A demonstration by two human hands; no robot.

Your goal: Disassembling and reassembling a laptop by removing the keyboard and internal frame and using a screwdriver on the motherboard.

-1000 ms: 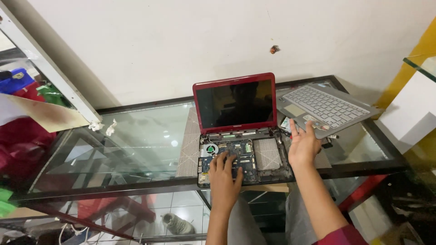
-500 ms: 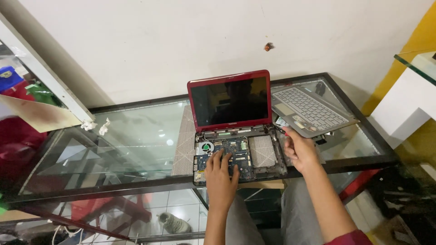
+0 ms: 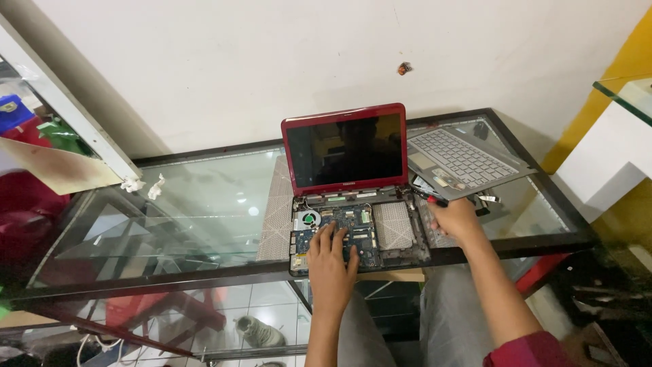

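Observation:
A red laptop stands open on a glass table, its screen dark. Its keyboard deck is off, so the blue circuit board and a small fan lie bare. My left hand rests flat on the board with the fingers spread. My right hand sits at the base's right edge, fingers curled around a red-handled tool. The removed silver keyboard panel lies tilted just beyond that hand, touching the laptop's right side.
The glass table has a black frame, and a woven mat lies under the laptop. Crumpled white paper sits at the left. A cat lies on the floor below. A white shelf stands at the right.
My right hand has drawn back from the keyboard panel to the laptop's right edge and closed on the tool. My left hand stays on the board.

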